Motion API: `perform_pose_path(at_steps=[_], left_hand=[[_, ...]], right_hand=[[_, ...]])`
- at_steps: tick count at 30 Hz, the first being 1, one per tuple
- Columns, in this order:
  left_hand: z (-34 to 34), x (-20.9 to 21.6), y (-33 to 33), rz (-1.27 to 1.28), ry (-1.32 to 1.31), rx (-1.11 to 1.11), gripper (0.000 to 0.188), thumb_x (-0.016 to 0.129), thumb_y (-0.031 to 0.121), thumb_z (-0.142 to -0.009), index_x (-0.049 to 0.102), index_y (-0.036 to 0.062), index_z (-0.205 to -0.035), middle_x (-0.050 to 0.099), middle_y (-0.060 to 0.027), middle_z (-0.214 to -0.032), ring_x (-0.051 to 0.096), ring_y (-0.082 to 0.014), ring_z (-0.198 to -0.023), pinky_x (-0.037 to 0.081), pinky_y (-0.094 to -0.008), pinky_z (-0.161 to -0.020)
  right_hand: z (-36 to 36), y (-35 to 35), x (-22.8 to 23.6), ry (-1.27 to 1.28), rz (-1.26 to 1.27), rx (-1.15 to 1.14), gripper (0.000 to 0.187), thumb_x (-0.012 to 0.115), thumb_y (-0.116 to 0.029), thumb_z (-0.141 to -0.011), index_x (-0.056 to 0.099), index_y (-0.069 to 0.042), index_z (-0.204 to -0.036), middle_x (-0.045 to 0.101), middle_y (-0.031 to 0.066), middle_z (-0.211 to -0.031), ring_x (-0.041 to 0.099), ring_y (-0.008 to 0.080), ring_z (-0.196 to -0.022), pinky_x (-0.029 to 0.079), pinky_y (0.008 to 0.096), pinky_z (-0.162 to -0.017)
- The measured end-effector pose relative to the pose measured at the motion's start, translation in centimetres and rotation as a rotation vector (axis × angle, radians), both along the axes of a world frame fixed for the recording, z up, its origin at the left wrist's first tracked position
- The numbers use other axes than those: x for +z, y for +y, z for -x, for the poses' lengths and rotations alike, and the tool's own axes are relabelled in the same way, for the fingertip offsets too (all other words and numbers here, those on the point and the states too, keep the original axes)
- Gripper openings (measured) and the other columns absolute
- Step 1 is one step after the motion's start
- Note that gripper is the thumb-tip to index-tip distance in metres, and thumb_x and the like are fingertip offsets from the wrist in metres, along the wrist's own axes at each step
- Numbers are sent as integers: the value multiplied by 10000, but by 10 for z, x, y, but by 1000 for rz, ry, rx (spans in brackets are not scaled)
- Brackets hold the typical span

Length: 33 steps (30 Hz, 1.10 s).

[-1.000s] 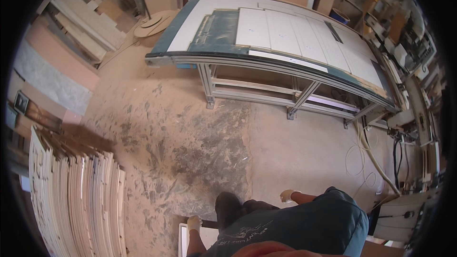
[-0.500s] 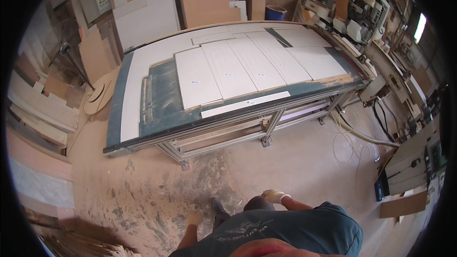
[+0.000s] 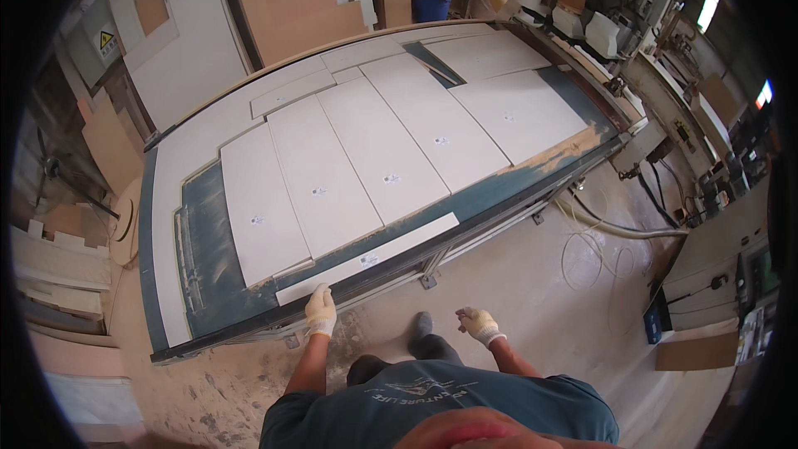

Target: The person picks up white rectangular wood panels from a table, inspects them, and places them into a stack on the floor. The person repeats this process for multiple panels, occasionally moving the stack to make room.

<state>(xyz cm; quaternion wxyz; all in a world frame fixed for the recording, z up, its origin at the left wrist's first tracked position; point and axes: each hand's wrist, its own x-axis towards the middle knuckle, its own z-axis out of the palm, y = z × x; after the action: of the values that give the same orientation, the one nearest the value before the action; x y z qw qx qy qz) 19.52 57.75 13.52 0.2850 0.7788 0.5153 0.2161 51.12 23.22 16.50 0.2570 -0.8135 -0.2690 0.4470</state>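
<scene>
Both my hands wear pale work gloves. My left hand (image 3: pixel 321 312) reaches up to the front edge of the large table, fingers pointing forward beside the narrow white strip (image 3: pixel 399 247). Whether it touches the strip's near edge I cannot tell. My right hand (image 3: pixel 480 326) hangs in front of the table, over the floor, its fingers loosely bent and apart, with nothing visible in them. Several white panels (image 3: pixel 357 141) with small labels lie cut side by side behind the strip, on the dark green tabletop (image 3: pixel 218 245).
A machine (image 3: pixel 590 25) stands at the table's far right end. Loose hoses (image 3: pixel 623 231) lie on the floor at right, near a control cabinet (image 3: pixel 706 291). A blue bucket (image 3: pixel 432 5) stands behind the table. Stacked boards (image 3: pixel 71 283) line the left side.
I have stepped closer to the table, and it fills more of the view. My left hand has come forward to its front edge. My right hand has come forward too.
</scene>
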Motion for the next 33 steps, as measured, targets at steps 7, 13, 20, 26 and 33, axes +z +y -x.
perform_pose_path(at_steps=[7, 13, 20, 26, 33], left_hand=[[-172, 3, 80, -58, 121, 42, 391, 638, 242, -949, 625, 75, -1303, 691, -187, -1246, 645, -392, -1153, 515, -510, -989], [-330, -20, 214, -151, 156, 59, 499, 654, 259, -935, 532, 57, -1374, 556, -194, -1424, 508, -405, -1346, 411, -503, -1142], [-456, -38, 331, -350, 224, 188, 428, 616, 229, -934, 532, 27, -1301, 519, -198, -1401, 436, -401, -1384, 370, -523, -1171], [-466, -45, 337, -375, 351, 184, 439, 577, 212, -958, 539, 19, -1351, 502, -198, -1464, 413, -421, -1422, 351, -559, -1177], [-478, -36, 346, -356, 412, 173, 421, 572, 199, -954, 558, 10, -1329, 534, -215, -1431, 455, -475, -1374, 359, -599, -1165]], right_hand=[[-185, 218, 31, -313, -321, 224, 334, 580, -181, -968, 681, -42, -1254, 770, 162, -1048, 739, 331, -1003, 573, 413, -881], [-299, 324, 39, -567, -215, 268, 369, 616, -287, -980, 707, -52, -1250, 663, 196, -1350, 592, 410, -1264, 482, 478, -1061], [-466, 469, 52, -602, -166, 304, 412, 594, -322, -983, 716, -36, -1254, 589, 186, -1480, 536, 412, -1342, 439, 472, -1123], [-635, 706, 21, -467, -316, 332, 545, 585, -304, -1030, 507, -45, -1502, 622, 225, -1436, 647, 415, -1233, 487, 434, -1073], [-775, 967, -27, -846, -228, 370, 551, 568, -459, -974, 616, -5, -1283, 660, 274, -1309, 615, 449, -1224, 501, 521, -1033]])
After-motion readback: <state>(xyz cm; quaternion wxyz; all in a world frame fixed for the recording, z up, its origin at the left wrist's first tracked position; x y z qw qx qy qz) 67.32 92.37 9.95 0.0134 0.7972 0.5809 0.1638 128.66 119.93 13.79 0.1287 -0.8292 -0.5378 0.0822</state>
